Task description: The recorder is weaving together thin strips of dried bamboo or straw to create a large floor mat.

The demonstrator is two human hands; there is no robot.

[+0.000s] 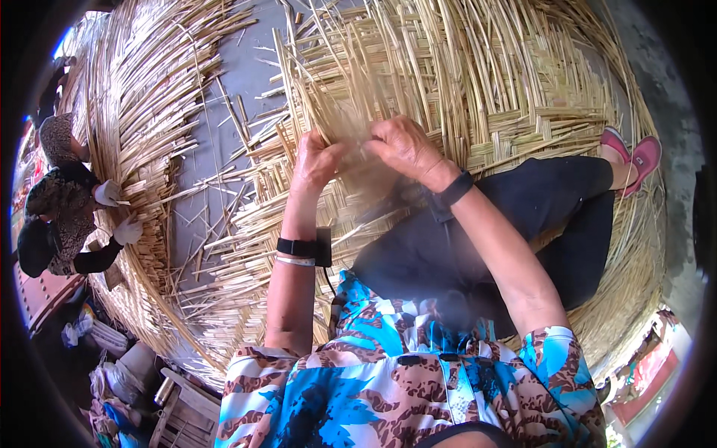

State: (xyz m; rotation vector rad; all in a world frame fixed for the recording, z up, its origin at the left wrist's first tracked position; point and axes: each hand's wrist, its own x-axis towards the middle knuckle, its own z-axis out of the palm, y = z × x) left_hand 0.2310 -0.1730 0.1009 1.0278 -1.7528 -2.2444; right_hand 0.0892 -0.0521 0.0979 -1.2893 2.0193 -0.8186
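Mat (515, 112) before the person (403, 388) and under the legs (538, 198); left hand (317, 160), right hand (407, 149) over it. Left: floor strip (250, 63), second mat (142, 82), co-worker (60, 205) beyond. Shoes (644, 160) far right.

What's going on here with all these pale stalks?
A person seated on a partly woven mat holds pale stalks with the left hand and right hand, motion blur between them. Loose ends stick out along the mat's left edge. At left, another person has white-gloved hands at a second spread of stalks.
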